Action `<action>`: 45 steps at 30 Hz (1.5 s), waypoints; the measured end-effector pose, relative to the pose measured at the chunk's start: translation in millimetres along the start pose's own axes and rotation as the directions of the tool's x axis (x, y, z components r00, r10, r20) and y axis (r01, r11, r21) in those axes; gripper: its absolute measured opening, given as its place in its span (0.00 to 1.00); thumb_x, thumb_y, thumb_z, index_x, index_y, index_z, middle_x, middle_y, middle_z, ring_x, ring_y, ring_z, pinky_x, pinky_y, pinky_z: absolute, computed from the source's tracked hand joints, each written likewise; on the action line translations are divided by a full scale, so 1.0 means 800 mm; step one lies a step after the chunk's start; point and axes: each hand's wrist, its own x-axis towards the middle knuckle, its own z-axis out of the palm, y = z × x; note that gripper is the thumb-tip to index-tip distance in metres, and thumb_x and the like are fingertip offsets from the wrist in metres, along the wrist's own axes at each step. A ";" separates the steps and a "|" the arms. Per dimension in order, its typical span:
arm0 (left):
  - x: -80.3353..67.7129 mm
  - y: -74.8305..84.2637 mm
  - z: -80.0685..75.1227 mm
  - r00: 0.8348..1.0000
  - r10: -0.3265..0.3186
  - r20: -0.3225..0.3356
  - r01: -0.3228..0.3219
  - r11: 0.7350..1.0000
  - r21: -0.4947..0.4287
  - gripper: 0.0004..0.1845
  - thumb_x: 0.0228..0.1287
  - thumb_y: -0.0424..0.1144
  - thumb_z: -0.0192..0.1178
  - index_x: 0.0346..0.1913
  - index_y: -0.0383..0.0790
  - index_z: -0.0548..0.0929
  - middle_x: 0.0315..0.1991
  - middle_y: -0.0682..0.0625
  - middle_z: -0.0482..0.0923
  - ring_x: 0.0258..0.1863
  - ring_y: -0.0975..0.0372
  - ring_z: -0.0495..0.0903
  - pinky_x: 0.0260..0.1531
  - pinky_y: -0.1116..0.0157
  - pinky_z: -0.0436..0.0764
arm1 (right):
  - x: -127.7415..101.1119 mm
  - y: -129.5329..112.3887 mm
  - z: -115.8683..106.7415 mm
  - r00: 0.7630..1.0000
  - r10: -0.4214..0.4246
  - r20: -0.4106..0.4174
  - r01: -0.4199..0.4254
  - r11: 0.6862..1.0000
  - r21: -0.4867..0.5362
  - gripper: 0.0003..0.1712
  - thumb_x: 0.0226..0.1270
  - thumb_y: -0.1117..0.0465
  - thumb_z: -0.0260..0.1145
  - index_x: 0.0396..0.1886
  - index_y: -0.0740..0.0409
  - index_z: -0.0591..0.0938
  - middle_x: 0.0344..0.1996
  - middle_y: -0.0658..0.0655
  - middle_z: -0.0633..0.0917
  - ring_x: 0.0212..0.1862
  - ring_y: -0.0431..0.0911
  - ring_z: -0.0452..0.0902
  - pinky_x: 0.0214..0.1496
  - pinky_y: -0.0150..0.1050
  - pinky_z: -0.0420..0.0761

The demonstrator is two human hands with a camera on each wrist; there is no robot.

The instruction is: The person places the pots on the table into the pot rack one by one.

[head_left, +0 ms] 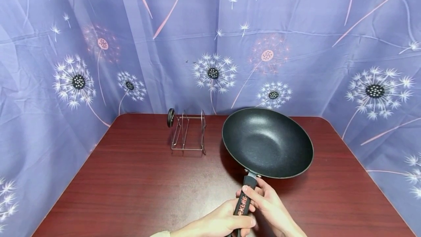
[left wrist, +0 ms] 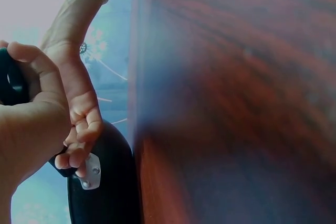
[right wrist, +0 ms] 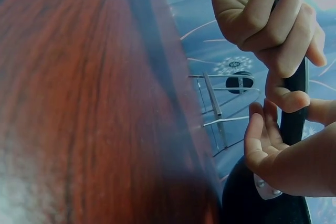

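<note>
Right now both hands, the left hand (head_left: 227, 220) and right hand (head_left: 268, 204), are gripping the black pan (head_left: 267, 142) handle at lower centre, fingers curled, the wire rack (head_left: 188, 134) standing untouched on the tabletop (head_left: 131, 185).

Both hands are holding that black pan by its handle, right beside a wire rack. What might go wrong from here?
1. The pan is wide and both hands, left hand and right hand, grip only the handle, so the bowl may tip or twist.
2. The wire rack stands close to the pan's left; a swing that way might knock the light frame over.
3. The pan's base may scrape the wooden table if dragged.
</note>
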 end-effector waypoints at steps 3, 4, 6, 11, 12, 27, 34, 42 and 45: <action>-0.002 0.001 0.000 1.000 0.000 0.012 0.001 0.999 -0.035 0.14 0.68 0.35 0.55 0.53 0.38 0.69 0.19 0.57 0.71 0.19 0.71 0.69 0.22 0.74 0.67 | -0.001 -0.002 0.001 1.000 -0.003 0.010 0.003 1.000 -0.012 0.32 0.73 0.56 0.61 0.67 0.68 0.59 0.41 0.57 0.87 0.44 0.46 0.84 0.53 0.32 0.77; -0.003 0.001 0.001 1.000 -0.001 0.014 0.001 0.999 -0.046 0.14 0.68 0.35 0.55 0.53 0.38 0.69 0.19 0.57 0.71 0.19 0.71 0.69 0.22 0.74 0.68 | -0.001 -0.002 0.001 1.000 -0.005 0.012 0.005 1.000 -0.015 0.33 0.73 0.56 0.61 0.67 0.68 0.59 0.41 0.57 0.87 0.44 0.46 0.84 0.53 0.32 0.77; -0.004 0.002 0.001 1.000 0.002 0.015 -0.001 0.998 -0.055 0.14 0.68 0.35 0.55 0.53 0.38 0.69 0.20 0.57 0.71 0.19 0.71 0.69 0.23 0.74 0.68 | -0.001 -0.003 0.002 1.000 -0.005 0.012 0.005 1.000 -0.024 0.33 0.73 0.55 0.61 0.67 0.68 0.60 0.41 0.57 0.87 0.44 0.46 0.84 0.53 0.32 0.76; -0.007 0.005 0.001 1.000 0.015 0.007 -0.015 0.999 -0.040 0.14 0.67 0.34 0.55 0.53 0.37 0.69 0.19 0.50 0.70 0.19 0.71 0.69 0.24 0.75 0.69 | -0.001 -0.006 0.004 1.000 -0.001 -0.001 0.001 0.999 -0.042 0.30 0.73 0.54 0.61 0.64 0.67 0.63 0.41 0.57 0.87 0.43 0.47 0.83 0.53 0.34 0.76; -0.007 0.005 0.001 1.000 0.020 0.005 -0.020 1.000 -0.019 0.14 0.67 0.35 0.55 0.53 0.37 0.69 0.18 0.45 0.69 0.19 0.72 0.69 0.23 0.75 0.69 | -0.001 -0.007 0.004 1.000 -0.001 -0.004 0.001 0.999 -0.046 0.30 0.73 0.54 0.61 0.64 0.66 0.64 0.41 0.57 0.87 0.42 0.47 0.83 0.53 0.34 0.76; -0.008 0.014 -0.008 0.997 0.076 0.020 -0.076 0.997 0.011 0.18 0.69 0.34 0.55 0.57 0.31 0.66 0.22 0.29 0.63 0.20 0.71 0.73 0.28 0.76 0.74 | 0.004 -0.022 0.013 0.998 -0.030 -0.049 0.027 0.998 -0.061 0.28 0.69 0.54 0.66 0.61 0.60 0.68 0.40 0.59 0.88 0.42 0.48 0.83 0.53 0.34 0.75; -0.011 0.020 -0.008 0.997 0.080 -0.010 -0.080 0.995 0.061 0.17 0.67 0.36 0.55 0.55 0.35 0.66 0.19 0.52 0.70 0.16 0.71 0.73 0.24 0.75 0.75 | 0.007 -0.031 0.016 0.996 -0.084 -0.006 0.083 0.993 -0.086 0.29 0.70 0.56 0.65 0.63 0.63 0.66 0.41 0.59 0.87 0.43 0.46 0.82 0.53 0.32 0.75; -0.014 0.024 -0.010 0.996 0.087 -0.034 -0.085 0.995 0.055 0.18 0.67 0.35 0.56 0.55 0.36 0.65 0.18 0.54 0.69 0.13 0.70 0.75 0.20 0.73 0.77 | 0.009 -0.043 0.022 0.991 -0.129 0.020 0.130 0.986 -0.103 0.28 0.70 0.57 0.65 0.63 0.62 0.65 0.41 0.59 0.88 0.42 0.44 0.82 0.51 0.32 0.76; -0.015 0.025 -0.012 0.996 0.085 -0.035 -0.083 0.996 0.044 0.19 0.67 0.35 0.56 0.56 0.34 0.64 0.18 0.54 0.69 0.12 0.68 0.75 0.18 0.72 0.78 | 0.011 -0.047 0.025 0.990 -0.141 0.020 0.143 0.984 -0.109 0.28 0.70 0.58 0.65 0.63 0.62 0.66 0.41 0.60 0.88 0.41 0.44 0.82 0.49 0.32 0.77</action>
